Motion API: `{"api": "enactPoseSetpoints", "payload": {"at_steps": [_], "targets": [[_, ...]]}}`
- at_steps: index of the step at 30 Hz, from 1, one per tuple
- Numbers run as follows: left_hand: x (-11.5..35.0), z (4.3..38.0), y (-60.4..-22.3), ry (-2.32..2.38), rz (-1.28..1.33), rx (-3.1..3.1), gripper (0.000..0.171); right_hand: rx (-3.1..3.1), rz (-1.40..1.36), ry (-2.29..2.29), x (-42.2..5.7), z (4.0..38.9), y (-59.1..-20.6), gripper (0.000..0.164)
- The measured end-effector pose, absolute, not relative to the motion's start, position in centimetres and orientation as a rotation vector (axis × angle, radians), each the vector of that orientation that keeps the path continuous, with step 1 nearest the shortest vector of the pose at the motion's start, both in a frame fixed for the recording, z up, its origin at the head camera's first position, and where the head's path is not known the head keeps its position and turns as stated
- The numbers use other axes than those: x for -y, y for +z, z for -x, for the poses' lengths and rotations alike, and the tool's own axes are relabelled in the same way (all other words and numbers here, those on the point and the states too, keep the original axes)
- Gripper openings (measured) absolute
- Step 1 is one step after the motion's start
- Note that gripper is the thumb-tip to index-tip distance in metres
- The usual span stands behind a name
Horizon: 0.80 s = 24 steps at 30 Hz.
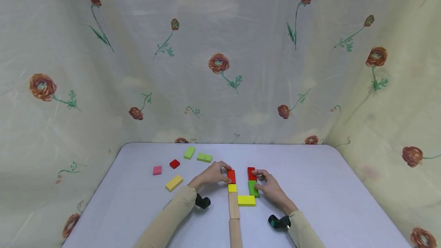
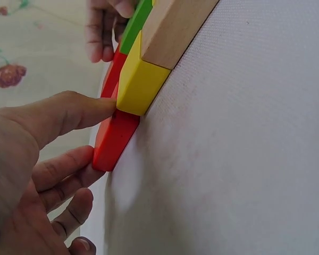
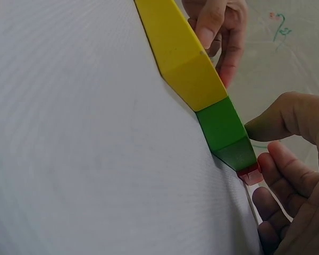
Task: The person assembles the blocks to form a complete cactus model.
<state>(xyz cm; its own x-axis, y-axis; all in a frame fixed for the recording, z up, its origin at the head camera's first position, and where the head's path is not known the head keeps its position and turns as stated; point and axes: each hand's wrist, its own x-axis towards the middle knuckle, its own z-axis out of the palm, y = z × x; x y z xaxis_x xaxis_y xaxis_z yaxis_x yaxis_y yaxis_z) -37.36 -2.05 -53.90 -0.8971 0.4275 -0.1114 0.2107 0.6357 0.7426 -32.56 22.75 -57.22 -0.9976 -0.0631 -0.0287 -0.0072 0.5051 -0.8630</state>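
Observation:
In the head view my left hand (image 1: 213, 174) pinches a red block (image 1: 232, 177) at the far end of a straight row. Its thumb lies where that block meets a small yellow block (image 2: 138, 87); the fingertips are at the red block's outer end. Two wooden blocks (image 1: 234, 206) continue the row toward me. My right hand (image 1: 272, 190) has its thumb against a green block (image 3: 226, 127) and its fingertips at another red block (image 1: 251, 173) touching the green one's far end. A yellow block (image 1: 246, 201) lies crosswise between the row and the green block.
Left of the hands lie loose blocks: two light green ones (image 1: 204, 158), a red one (image 1: 174, 163), a pink one (image 1: 157, 170) and a pale yellow one (image 1: 173, 183). The white table (image 1: 327, 194) ends at a flowered curtain (image 1: 255, 118) behind.

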Motion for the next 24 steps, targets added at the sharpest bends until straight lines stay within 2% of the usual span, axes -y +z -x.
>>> {"api": "enactPoseSetpoints", "payload": {"at_steps": [24], "targets": [[2.56,37.00,-53.90,1.117,-0.552,-2.561,0.047,-2.667,0.077,-1.549,-22.78,32.32,-57.03,0.045]]}}
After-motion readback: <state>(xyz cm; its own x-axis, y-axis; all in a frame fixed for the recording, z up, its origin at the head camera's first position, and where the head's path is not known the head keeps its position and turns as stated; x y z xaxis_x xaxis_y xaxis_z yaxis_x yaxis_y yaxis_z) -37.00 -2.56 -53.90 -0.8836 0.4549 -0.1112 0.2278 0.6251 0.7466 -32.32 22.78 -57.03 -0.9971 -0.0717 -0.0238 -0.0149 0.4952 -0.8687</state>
